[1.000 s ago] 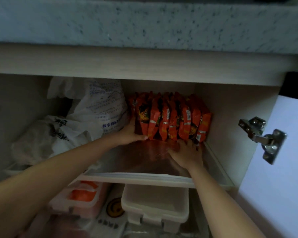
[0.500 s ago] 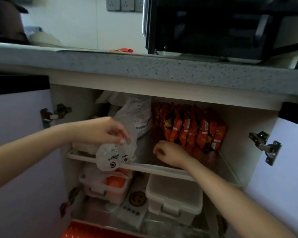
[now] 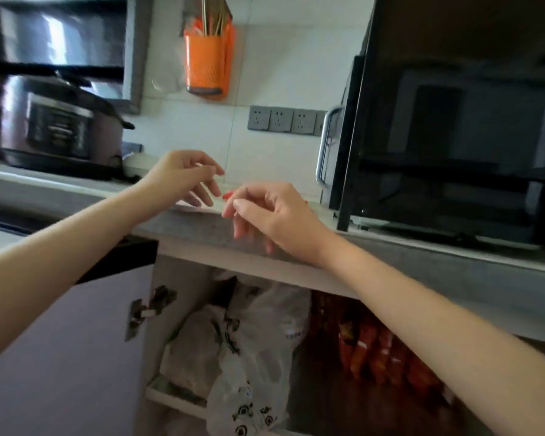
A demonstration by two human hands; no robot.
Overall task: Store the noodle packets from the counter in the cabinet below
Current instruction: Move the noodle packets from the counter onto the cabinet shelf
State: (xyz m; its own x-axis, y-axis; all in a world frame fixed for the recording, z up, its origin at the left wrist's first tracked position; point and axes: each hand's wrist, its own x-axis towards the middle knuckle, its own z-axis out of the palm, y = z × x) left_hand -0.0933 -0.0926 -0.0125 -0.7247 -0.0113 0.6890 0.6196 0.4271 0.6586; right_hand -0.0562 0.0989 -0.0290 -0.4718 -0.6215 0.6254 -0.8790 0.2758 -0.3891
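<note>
1. I have both hands up at the front edge of the table (image 3: 186, 228): my left hand (image 3: 183, 177) hovers over its top, my right hand (image 3: 274, 215) hangs just in front of its rim
2. The fingers (image 3: 206, 187) of both hands are loosely curled and released, grasping nothing
3. A sliver of red (image 3: 228, 194) shows on the table top between my two hands; I take it for a noodle packet left to store, though my right hand hides most of it
4. Down in the open cabinet (image 3: 183, 294), a row of orange-red noodle packets (image 3: 375, 350) stands upright at the right of the shelf (image 3: 173, 398), just beside the white plastic bags (image 3: 258, 335)
5. So the step in hand is the reach for the next packet, with most of the job seemingly done
6. From this low angle I barely see the table top, so the next move calls for pinching the packet by its edge, lifting it clear of the rim and away from the oven (image 3: 453, 152), then standing it against the row below
</note>
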